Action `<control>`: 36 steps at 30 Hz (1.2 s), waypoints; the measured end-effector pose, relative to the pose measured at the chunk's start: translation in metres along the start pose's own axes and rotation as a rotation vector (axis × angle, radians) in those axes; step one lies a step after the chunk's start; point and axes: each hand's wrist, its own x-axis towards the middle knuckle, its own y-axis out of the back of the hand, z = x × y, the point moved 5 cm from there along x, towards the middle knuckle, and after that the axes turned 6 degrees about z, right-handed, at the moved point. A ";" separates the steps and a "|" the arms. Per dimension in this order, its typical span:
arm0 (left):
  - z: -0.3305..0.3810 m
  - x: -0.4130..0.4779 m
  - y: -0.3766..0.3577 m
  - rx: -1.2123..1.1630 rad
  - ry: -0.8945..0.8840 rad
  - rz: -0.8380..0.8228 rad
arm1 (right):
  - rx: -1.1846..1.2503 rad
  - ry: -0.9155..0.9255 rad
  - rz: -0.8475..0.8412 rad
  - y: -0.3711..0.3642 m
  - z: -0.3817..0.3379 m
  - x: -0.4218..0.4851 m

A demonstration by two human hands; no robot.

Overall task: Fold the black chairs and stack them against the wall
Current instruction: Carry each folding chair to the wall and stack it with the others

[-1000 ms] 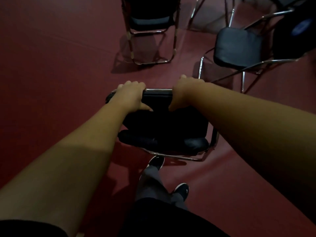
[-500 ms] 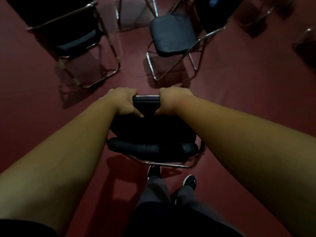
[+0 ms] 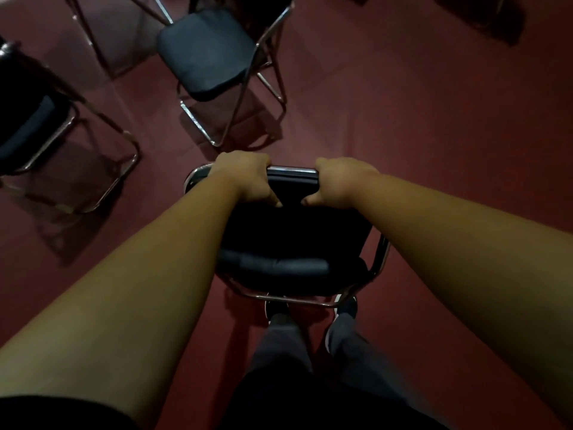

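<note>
My left hand point(image 3: 248, 178) and right hand point(image 3: 338, 184) both have fingers clamped on folded chair point(image 3: 291, 240) top bar; two open chairs point(image 3: 210, 48) ahead on red floor point(image 3: 403, 119).

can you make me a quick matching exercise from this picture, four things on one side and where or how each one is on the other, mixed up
Things:
1. left hand
2. right hand
3. held chair
4. open chair with the seat in full view

States or places:
A. stands unfolded on the floor, upper middle
B. grip on the right part of the top bar
C. folded, carried in front of the legs
D. grip on the left part of the top bar

Pairs: 1-D, 2-B, 3-C, 4-A
</note>
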 end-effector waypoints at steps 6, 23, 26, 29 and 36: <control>0.106 0.029 -0.008 0.110 -0.090 0.008 | 0.133 -0.096 -0.028 -0.023 0.104 -0.031; 0.496 0.141 0.006 0.416 -0.515 -0.068 | 0.551 -0.430 0.096 -0.074 0.433 -0.162; 0.578 0.153 0.004 0.434 -0.612 -0.045 | 0.595 -0.523 0.139 -0.081 0.497 -0.196; 0.666 0.156 -0.002 0.465 -0.721 -0.020 | 0.641 -0.632 0.176 -0.094 0.559 -0.241; 0.832 0.131 -0.032 0.499 -0.978 0.037 | 0.677 -0.894 0.225 -0.136 0.658 -0.347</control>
